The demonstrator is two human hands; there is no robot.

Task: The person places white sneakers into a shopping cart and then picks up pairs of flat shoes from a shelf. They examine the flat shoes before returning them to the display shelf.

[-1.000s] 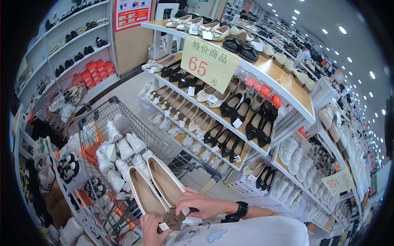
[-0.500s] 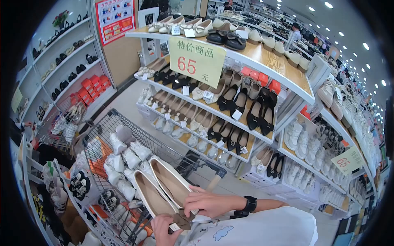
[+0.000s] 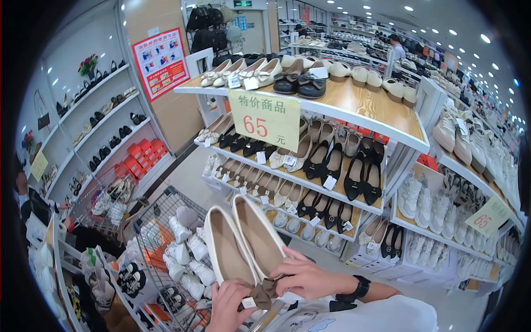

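A pair of cream flat shoes [image 3: 228,249] with tan insoles and brown bows is held up side by side, heels pointing away from me. My left hand [image 3: 229,304] is closed around the toe of the left shoe, beside a small white tag [image 3: 249,303]. Closed on the toe of the other shoe is my right hand [image 3: 310,276], its fingers near the bow; a black watch [image 3: 359,288] is on that wrist. Behind and left of the pair stands a wire shopping cart [image 3: 145,224] with several white sneakers [image 3: 178,252] in it.
Ahead is a tiered display shelf [image 3: 359,105] of flats with a yellow price sign [image 3: 264,119]. Boxed white sneakers [image 3: 420,196] fill the right shelves. Wall shelves [image 3: 105,105] and red boxes [image 3: 146,152] stand at left. A person [image 3: 33,199] is at the far left edge.
The shoes have come up and to the right in view, held by both hands. My view has tilted up, so the shelf and cart sit lower in the picture.
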